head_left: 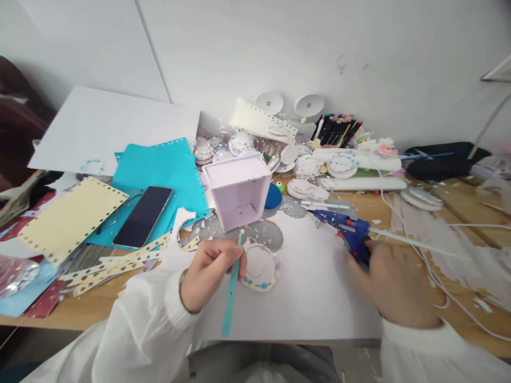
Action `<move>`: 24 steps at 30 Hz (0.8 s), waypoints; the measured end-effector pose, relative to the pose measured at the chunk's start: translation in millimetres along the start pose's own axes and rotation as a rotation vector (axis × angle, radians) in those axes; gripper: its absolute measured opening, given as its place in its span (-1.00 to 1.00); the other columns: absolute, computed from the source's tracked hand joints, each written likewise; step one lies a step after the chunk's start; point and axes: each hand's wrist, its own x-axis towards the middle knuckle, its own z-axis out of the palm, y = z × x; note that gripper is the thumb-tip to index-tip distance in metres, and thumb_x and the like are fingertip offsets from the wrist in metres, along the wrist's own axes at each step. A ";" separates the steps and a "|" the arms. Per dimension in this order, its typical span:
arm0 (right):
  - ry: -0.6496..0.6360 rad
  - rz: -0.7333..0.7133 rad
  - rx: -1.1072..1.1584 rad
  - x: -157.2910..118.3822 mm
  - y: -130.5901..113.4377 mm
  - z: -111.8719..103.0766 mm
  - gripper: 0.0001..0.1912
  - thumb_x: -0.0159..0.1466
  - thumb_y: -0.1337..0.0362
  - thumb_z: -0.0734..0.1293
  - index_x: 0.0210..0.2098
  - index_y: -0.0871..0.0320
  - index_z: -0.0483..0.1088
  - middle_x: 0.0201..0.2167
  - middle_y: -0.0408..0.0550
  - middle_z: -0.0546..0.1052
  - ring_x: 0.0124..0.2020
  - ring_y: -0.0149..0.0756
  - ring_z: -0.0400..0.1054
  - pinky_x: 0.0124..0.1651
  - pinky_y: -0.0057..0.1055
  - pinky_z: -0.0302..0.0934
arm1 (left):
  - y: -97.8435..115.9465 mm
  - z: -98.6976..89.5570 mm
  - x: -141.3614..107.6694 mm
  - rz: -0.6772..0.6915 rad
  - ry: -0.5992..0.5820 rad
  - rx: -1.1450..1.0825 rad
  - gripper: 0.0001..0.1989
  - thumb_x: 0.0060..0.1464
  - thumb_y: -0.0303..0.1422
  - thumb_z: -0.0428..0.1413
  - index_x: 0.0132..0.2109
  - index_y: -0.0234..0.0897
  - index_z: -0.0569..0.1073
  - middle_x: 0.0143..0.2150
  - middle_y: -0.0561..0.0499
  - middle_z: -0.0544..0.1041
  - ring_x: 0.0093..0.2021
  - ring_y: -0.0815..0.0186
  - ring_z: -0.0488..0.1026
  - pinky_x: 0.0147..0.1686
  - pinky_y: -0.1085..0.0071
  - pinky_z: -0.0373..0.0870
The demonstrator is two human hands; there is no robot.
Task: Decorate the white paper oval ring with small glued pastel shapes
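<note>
My left hand [215, 268] pinches a pair of teal tweezers [229, 303], their tip pointing away from me. A tiny pale piece [241, 232] sits at that tip. Just right of this hand, a round white paper ring [261, 267] edged with small blue, purple and cream pieces lies on a large white sheet [315, 298]. My right hand [399, 284] is blurred, thumb and fingers apart, close against the handle of a blue glue gun [355, 234]. The gun lies on its side with a glue stick [411, 242] out of its back.
A lilac open box [239, 194] stands beyond the ring. Left are a phone [143, 216], teal paper [159, 165] and a punched cream sheet [74, 218]. Decorated discs [307, 166] and markers [339, 130] crowd the wall side. White cable [403, 218] runs along the right.
</note>
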 end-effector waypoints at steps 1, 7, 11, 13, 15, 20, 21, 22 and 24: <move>-0.034 -0.029 -0.117 -5.8 -3.8 -8.9 -0.68 0.19 0.03 0.25 -0.34 0.20 0.30 -0.46 0.17 0.41 -0.34 0.17 0.35 -0.30 0.08 0.22 | 4.7 3.0 -0.8 -0.012 0.021 -0.003 -0.57 0.17 -0.25 -0.04 -0.61 -0.31 0.43 -0.65 0.01 0.38 -0.55 0.37 0.22 -0.48 0.39 0.15; 0.008 -0.390 0.229 -16.4 -64.9 -36.2 -0.64 0.23 0.12 0.29 -0.11 0.24 0.24 -0.21 0.20 0.46 -0.17 0.00 0.41 -0.20 -0.07 0.36 | 24.9 30.4 2.9 -0.123 0.107 -0.033 -0.60 0.11 -0.28 -0.03 -0.57 -0.33 0.52 -0.62 -0.02 0.47 -0.55 0.37 0.26 -0.51 0.44 0.19; 0.163 -0.836 0.388 0.6 -108.9 -27.1 -0.76 0.21 0.39 0.31 -0.11 0.23 0.29 -0.20 0.13 0.50 -0.14 -0.14 0.39 -0.14 -0.19 0.40 | 30.3 44.9 7.6 -0.131 0.104 0.008 -0.64 0.07 -0.31 0.00 -0.61 -0.33 0.47 -0.65 0.04 0.39 -0.55 0.41 0.23 -0.51 0.47 0.18; 0.291 -0.944 0.408 10.6 -119.5 -20.8 -0.79 0.22 0.49 0.26 -0.15 0.22 0.35 -0.28 0.08 0.54 -0.21 -0.20 0.40 -0.20 -0.24 0.42 | 31.4 46.7 9.7 -0.106 0.155 0.048 -0.65 0.05 -0.32 0.02 -0.65 -0.33 0.37 -0.67 0.09 0.29 -0.56 0.43 0.20 -0.52 0.49 0.17; 0.378 -0.990 0.415 19.2 -123.5 -15.6 -0.81 0.24 0.50 0.24 -0.21 0.18 0.39 -0.31 0.03 0.56 -0.24 -0.24 0.42 -0.22 -0.28 0.44 | 31.6 46.0 11.5 -0.079 0.198 0.092 -0.66 0.04 -0.31 0.02 -0.65 -0.32 0.32 -0.68 0.10 0.25 -0.57 0.44 0.19 -0.53 0.50 0.17; 0.491 -1.092 0.439 30.3 -118.6 -0.3 -0.82 0.22 0.50 0.25 -0.33 0.11 0.41 -0.33 -0.01 0.58 -0.25 -0.29 0.44 -0.24 -0.33 0.47 | 27.2 42.0 19.0 -0.103 0.147 0.185 -0.60 0.08 -0.26 0.00 -0.66 -0.31 0.29 -0.70 0.11 0.22 -0.62 0.44 0.18 -0.58 0.50 0.14; 0.472 -1.058 0.480 31.2 -116.5 4.4 -0.82 0.21 0.50 0.26 -0.31 0.12 0.40 -0.32 0.01 0.57 -0.25 -0.27 0.44 -0.26 -0.32 0.47 | 25.0 39.9 21.8 -0.117 0.133 0.207 -0.58 0.11 -0.25 -0.01 -0.66 -0.31 0.31 -0.71 0.10 0.24 -0.63 0.44 0.19 -0.59 0.50 0.14; 0.435 -0.982 0.546 32.1 -114.3 9.6 -0.82 0.21 0.50 0.26 -0.27 0.11 0.39 -0.31 0.02 0.57 -0.26 -0.25 0.45 -0.28 -0.29 0.46 | 22.0 36.9 24.8 -0.111 0.141 0.241 -0.56 0.13 -0.25 -0.03 -0.65 -0.31 0.35 -0.71 0.09 0.27 -0.63 0.43 0.21 -0.59 0.49 0.15; 0.374 -0.701 0.757 34.3 -110.3 20.0 -0.78 0.21 0.49 0.27 -0.21 0.08 0.35 -0.31 0.01 0.54 -0.28 -0.23 0.44 -0.30 -0.24 0.43 | 13.6 27.4 31.2 -0.033 0.202 0.337 -0.54 0.18 -0.26 -0.06 -0.63 -0.32 0.40 -0.68 0.06 0.35 -0.62 0.42 0.27 -0.57 0.49 0.18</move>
